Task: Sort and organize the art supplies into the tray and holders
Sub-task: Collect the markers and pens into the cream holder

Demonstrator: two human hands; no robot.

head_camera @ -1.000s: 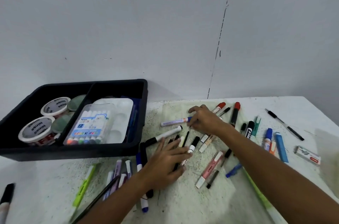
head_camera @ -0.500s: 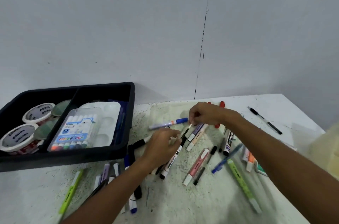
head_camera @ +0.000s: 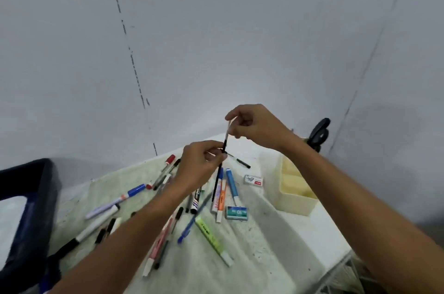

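Pinch grip of both raised hands (head_camera: 254,125) on thin pen (head_camera: 219,173).

A plain craft or study corner: bare grey walls (head_camera: 216,29) meet at the right, and a stained white table (head_camera: 276,233) carries scattered markers (head_camera: 209,236), a black tray (head_camera: 31,197) left, a cream holder (head_camera: 295,195) right.
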